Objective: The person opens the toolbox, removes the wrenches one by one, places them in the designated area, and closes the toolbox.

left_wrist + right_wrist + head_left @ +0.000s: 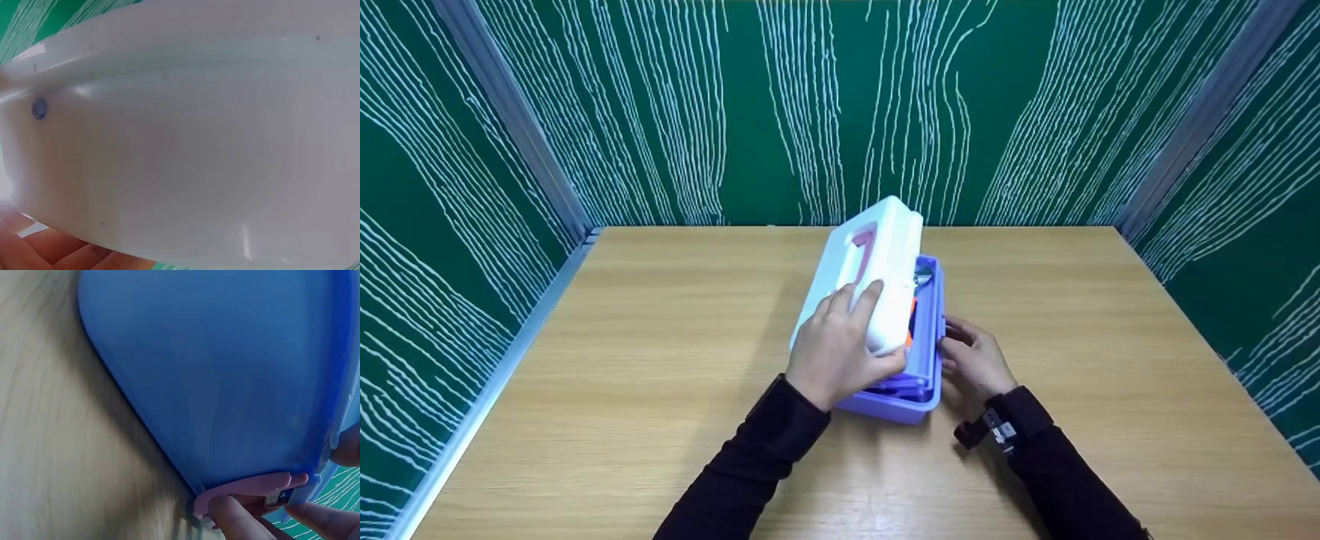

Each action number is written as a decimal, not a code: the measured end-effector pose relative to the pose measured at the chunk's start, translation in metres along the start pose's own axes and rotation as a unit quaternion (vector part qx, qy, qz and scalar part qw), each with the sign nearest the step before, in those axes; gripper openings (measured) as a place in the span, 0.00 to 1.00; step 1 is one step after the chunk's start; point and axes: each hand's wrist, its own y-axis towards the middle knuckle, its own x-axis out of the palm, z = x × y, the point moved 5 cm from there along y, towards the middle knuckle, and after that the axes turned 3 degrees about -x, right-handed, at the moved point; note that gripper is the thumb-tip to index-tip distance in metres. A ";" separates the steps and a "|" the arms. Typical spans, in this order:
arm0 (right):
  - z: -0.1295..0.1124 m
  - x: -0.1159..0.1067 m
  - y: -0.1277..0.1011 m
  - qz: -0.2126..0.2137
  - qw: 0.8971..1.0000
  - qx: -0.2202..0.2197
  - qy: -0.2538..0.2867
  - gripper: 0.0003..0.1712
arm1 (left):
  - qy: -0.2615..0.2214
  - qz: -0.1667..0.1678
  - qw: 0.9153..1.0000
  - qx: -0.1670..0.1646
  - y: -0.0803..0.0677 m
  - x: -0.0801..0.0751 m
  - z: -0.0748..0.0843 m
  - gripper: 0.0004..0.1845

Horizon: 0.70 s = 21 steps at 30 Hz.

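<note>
Your left hand [840, 349] is on the white lid [864, 271] of the box. The fingers lie across the top of the lid and your thumb curls round its near edge, so the hand has hold of it. The lid is tipped up, high on the side away from your left hand, and it leans over toward that hand. A pink handle [861, 251] sits in the top of the lid, just past your fingertips. In the left wrist view the lid [185, 146] fills almost the whole picture, with your fingers [62, 256] peeking out under it.

Under the lid and to the right of your left hand is the purple box [924, 360]. It sits on the wooden table [615, 352]. You can see something orange [912, 319] inside it, but it is too hidden to tell what it is.

Your right hand [976, 358] is touching the right side of the box. Its fingers are bent and press on the box's edge. In the right wrist view your fingertips [233, 517] pinch a pink clasp [253, 486] on the blue-purple box wall [225, 365].
</note>
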 end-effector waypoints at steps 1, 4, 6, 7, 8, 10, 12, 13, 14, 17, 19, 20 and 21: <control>0.000 0.000 0.000 -0.002 1.000 0.000 -0.001 0.34 | -0.007 -0.004 1.000 -0.006 0.000 -0.001 -0.002 0.44; 0.000 0.000 0.000 -0.001 1.000 0.002 0.001 0.33 | -0.036 -0.015 0.999 -0.024 0.002 -0.004 -0.008 0.44; -0.002 0.001 0.000 -0.008 1.000 0.001 -0.003 0.33 | -0.061 -0.018 0.997 -0.035 0.003 -0.006 -0.012 0.45; -0.002 0.001 -0.001 -0.009 1.000 0.004 -0.001 0.33 | -0.074 -0.017 0.996 -0.042 0.003 -0.007 -0.015 0.45; -0.006 0.001 -0.003 -0.009 1.000 0.007 -0.003 0.32 | -0.090 -0.018 0.994 -0.052 0.003 -0.009 -0.019 0.45; -0.007 0.001 -0.004 -0.011 1.000 0.003 -0.010 0.32 | -0.123 -0.018 0.990 -0.072 0.003 -0.012 -0.028 0.45; -0.007 0.001 -0.003 -0.010 1.000 -0.004 -0.024 0.31 | -0.158 -0.014 0.983 -0.093 0.002 -0.015 -0.038 0.45; -0.008 0.000 -0.003 -0.008 0.999 -0.008 -0.032 0.31 | -0.174 -0.011 0.979 -0.105 0.001 -0.016 -0.044 0.45; -0.008 0.000 -0.003 -0.007 0.999 -0.012 -0.039 0.31 | -0.189 -0.006 0.975 -0.115 0.001 -0.017 -0.050 0.45; -0.004 -0.001 -0.001 -0.002 0.999 -0.015 -0.041 0.31 | -0.225 0.011 0.965 -0.138 -0.003 -0.020 -0.067 0.43; -0.003 0.000 -0.001 -0.001 1.000 -0.010 -0.025 0.31 | -0.248 0.015 0.956 -0.157 -0.006 -0.020 -0.078 0.42; -0.002 0.000 0.000 -0.002 1.000 -0.010 -0.020 0.32 | -0.258 0.016 0.951 -0.168 -0.008 -0.020 -0.084 0.42; -0.002 0.000 0.000 -0.002 1.000 -0.011 -0.015 0.32 | -0.270 0.015 0.946 -0.180 -0.010 -0.020 -0.089 0.41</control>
